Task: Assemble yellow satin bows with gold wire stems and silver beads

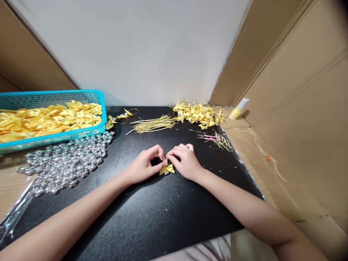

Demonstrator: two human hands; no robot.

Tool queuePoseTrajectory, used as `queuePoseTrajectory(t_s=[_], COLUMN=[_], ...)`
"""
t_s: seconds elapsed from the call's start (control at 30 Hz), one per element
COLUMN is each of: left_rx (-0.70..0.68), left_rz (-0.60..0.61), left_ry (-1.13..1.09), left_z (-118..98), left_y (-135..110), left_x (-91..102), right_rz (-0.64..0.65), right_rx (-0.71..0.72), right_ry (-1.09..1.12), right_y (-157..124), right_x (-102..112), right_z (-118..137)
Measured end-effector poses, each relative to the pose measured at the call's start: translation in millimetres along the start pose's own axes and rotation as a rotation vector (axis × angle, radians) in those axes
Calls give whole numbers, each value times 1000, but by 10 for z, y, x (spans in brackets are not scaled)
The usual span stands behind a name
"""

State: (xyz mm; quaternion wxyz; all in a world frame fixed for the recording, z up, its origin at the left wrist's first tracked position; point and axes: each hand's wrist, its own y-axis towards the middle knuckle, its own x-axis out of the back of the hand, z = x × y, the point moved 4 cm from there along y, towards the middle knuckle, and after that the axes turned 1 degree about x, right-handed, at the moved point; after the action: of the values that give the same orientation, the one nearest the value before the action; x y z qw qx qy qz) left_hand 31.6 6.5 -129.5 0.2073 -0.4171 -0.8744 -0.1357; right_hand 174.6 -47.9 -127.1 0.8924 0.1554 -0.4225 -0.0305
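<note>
A small yellow ribbon bow (170,168) with a silver bell at its lower middle is low over the black tabletop, between my hands. My left hand (145,163) pinches at the bow's left side with thumb and fingertips. From the other side my right hand (186,161) has thumb and forefinger closed on the thin gold tie (166,161) that rises from the bow's top. The fingertips of both hands nearly meet there, so the exact grip on the tie is partly hidden.
A turquoise basket (104,112) of yellow bows stands at the left, silver bells (73,159) spread before it. Farther back lie gold ties (153,124) and a heap of belled bows (199,112). Pink thread snips (212,137) rest on clippings at right, near a paper tube (239,108).
</note>
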Motion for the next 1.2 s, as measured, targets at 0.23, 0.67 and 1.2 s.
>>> queuePoseTrajectory(t_s=[0.23, 0.67, 1.2], left_rx=[-13, -3, 13], left_rz=[-5, -8, -45], left_ry=[-26, -23, -100], left_z=[19, 14, 57], left_y=[0, 5, 7], left_x=[13, 3, 10], right_rz=[4, 19, -19], right_rx=[-16, -11, -73], right_ry=[-13, 16, 136], right_y=[-13, -21, -41], right_x=[27, 5, 41], right_z=[8, 18, 17])
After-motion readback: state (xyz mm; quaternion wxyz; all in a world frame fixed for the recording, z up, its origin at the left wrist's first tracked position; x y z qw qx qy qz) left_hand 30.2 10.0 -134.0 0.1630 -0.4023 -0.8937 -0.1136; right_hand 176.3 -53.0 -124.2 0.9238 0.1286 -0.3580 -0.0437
